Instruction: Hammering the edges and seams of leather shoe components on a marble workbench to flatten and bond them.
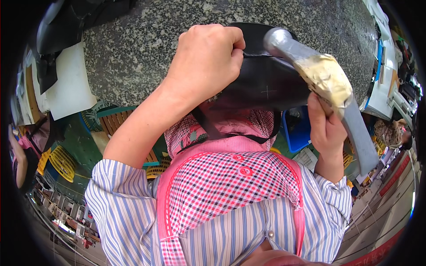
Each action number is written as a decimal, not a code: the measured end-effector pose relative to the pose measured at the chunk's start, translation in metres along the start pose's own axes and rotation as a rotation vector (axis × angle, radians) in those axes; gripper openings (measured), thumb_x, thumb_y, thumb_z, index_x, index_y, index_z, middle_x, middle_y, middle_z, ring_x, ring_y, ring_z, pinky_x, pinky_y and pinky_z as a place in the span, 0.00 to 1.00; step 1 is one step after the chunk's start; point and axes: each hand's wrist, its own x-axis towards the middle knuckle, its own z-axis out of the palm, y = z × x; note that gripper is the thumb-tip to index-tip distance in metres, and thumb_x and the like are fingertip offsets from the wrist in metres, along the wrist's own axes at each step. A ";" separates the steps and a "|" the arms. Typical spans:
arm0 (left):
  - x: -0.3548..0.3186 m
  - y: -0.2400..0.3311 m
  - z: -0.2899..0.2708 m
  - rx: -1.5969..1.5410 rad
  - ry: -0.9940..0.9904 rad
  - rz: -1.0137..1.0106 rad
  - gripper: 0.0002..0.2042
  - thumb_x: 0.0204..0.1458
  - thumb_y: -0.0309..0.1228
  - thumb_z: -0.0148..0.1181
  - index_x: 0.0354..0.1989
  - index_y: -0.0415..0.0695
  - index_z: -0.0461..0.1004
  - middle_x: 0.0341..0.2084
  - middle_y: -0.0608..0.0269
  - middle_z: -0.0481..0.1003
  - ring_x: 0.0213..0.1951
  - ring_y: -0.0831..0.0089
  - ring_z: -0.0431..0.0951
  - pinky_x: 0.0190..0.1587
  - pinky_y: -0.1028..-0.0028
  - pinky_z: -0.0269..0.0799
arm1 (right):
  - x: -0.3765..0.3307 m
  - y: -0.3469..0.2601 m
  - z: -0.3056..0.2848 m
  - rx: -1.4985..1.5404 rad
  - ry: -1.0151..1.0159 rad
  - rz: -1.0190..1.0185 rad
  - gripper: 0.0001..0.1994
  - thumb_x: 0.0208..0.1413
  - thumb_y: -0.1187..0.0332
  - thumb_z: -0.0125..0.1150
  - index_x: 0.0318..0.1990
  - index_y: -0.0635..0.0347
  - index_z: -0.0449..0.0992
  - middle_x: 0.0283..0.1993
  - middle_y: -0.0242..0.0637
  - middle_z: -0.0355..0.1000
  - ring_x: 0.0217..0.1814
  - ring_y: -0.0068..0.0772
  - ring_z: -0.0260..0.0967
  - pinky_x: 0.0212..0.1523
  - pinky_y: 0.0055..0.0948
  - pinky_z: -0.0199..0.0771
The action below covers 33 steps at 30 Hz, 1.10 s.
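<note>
A black, smooth leather-like piece [262, 84] lies at the near edge of the stone slab [133, 53], its front part hanging over. A seam or fold runs across it, and a small pale cross mark shows on its near part. My left hand [208, 55] is closed in a fist at the left end of that seam, thumb against forefinger, gripping the black piece. In my right hand [326, 128] is a hammer [295, 51] with a long, curved grey metal head, wrapped in yellowish tape at its middle. Its rounded face hovers over or touches the seam; I cannot tell which.
Black pieces [60, 35] and a white sheet [71, 84] are at the slab's left. Below the slab stand a blue bin [296, 131], a wooden slatted stool [117, 124] and yellow baskets [62, 163]. Other people are partly visible at both sides.
</note>
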 end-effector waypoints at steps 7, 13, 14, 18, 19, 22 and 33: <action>0.000 0.000 0.001 -0.022 0.016 0.011 0.04 0.39 0.25 0.58 0.24 0.41 0.73 0.16 0.59 0.72 0.21 0.66 0.74 0.26 0.71 0.69 | 0.007 0.002 -0.001 0.013 -0.149 0.123 0.09 0.52 0.74 0.55 0.41 0.64 0.72 0.33 0.43 0.70 0.30 0.35 0.71 0.31 0.23 0.67; -0.001 -0.021 -0.009 0.232 0.205 0.142 0.13 0.36 0.34 0.66 0.25 0.44 0.68 0.19 0.63 0.68 0.23 0.67 0.71 0.25 0.71 0.65 | 0.006 0.019 0.006 -0.256 -0.309 0.013 0.09 0.53 0.71 0.56 0.40 0.65 0.73 0.25 0.37 0.70 0.20 0.28 0.68 0.23 0.21 0.65; -0.004 -0.026 -0.010 0.265 0.274 0.220 0.12 0.36 0.34 0.66 0.25 0.45 0.70 0.21 0.65 0.69 0.25 0.68 0.71 0.25 0.72 0.65 | 0.006 0.021 0.007 -0.227 -0.307 0.031 0.08 0.53 0.71 0.56 0.39 0.65 0.73 0.23 0.36 0.69 0.18 0.27 0.66 0.21 0.22 0.64; -0.017 -0.029 0.000 0.200 0.433 0.594 0.10 0.36 0.35 0.66 0.27 0.49 0.75 0.30 0.71 0.74 0.35 0.68 0.72 0.31 0.73 0.65 | 0.002 0.020 0.009 -0.213 -0.290 0.072 0.09 0.53 0.71 0.56 0.40 0.65 0.72 0.22 0.35 0.68 0.18 0.27 0.66 0.21 0.21 0.64; -0.020 -0.029 0.002 0.202 0.434 0.594 0.10 0.36 0.35 0.66 0.27 0.49 0.75 0.30 0.71 0.74 0.35 0.68 0.72 0.31 0.73 0.65 | 0.003 0.018 0.010 -0.194 -0.270 0.075 0.08 0.48 0.71 0.59 0.36 0.62 0.69 0.21 0.39 0.68 0.21 0.37 0.68 0.22 0.26 0.66; -0.030 -0.028 0.002 0.413 0.282 0.468 0.11 0.36 0.38 0.66 0.29 0.53 0.76 0.38 0.76 0.75 0.49 0.67 0.68 0.48 0.68 0.56 | 0.008 0.018 0.009 -0.156 -0.226 0.039 0.10 0.44 0.72 0.61 0.32 0.59 0.67 0.21 0.43 0.67 0.24 0.47 0.70 0.23 0.30 0.68; -0.026 -0.029 0.003 0.339 0.258 0.408 0.11 0.36 0.39 0.66 0.29 0.54 0.75 0.38 0.80 0.74 0.51 0.67 0.66 0.48 0.68 0.56 | 0.029 0.008 0.002 -0.122 -0.095 0.013 0.12 0.42 0.68 0.62 0.31 0.58 0.65 0.20 0.43 0.67 0.20 0.39 0.70 0.21 0.32 0.68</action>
